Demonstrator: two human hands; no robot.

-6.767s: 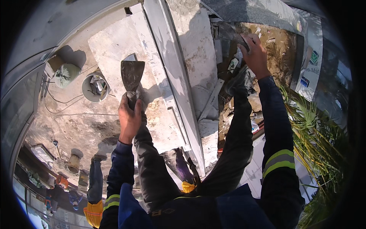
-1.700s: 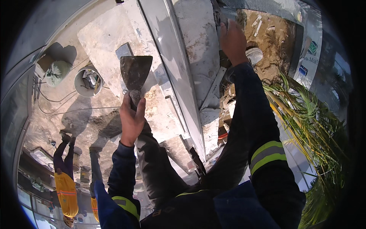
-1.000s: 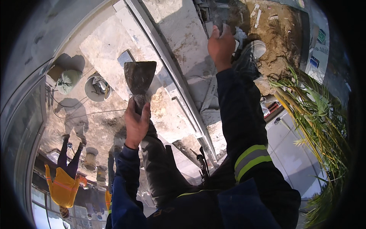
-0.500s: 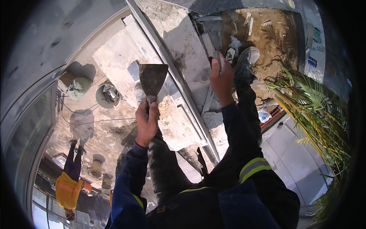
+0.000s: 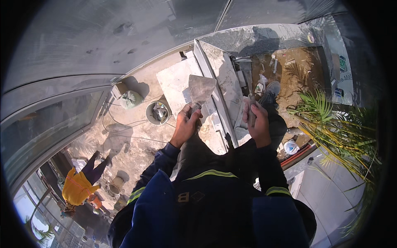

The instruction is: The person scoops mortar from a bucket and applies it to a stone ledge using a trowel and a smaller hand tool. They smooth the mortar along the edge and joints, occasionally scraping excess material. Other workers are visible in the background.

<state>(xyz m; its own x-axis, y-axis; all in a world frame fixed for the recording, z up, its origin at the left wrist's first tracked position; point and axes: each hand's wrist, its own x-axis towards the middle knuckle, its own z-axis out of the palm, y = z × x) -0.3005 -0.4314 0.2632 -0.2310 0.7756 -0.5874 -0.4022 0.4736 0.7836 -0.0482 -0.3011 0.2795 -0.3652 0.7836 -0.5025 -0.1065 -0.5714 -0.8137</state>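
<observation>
My left hand [image 5: 188, 124] grips the handle of a wide metal putty knife [image 5: 202, 87], its blade pointing up over the pale, dusty boards [image 5: 172, 82]. My right hand [image 5: 258, 123] is closed on a narrow grey-brown tool [image 5: 251, 111]; what kind it is I cannot make out. The two hands are a short way apart, either side of a long white beam [image 5: 209, 70] that runs diagonally beneath them. My dark trouser legs are below, with a shoe [image 5: 272, 91] on the brown dirt patch [image 5: 297, 72].
A bucket of debris [image 5: 158, 110], a tied sack [image 5: 130, 100] and cables lie on the left. A co-worker in yellow [image 5: 78, 187] is at lower left. Palm fronds [image 5: 331, 136] and tiles [image 5: 339, 206] are at right; a grey panel wall [image 5: 99, 45] spans the top.
My right hand has come down and back, closer to my body and left hand. The left hand still holds the putty knife, now farther right in view. The wide view has shifted, showing more wall.
</observation>
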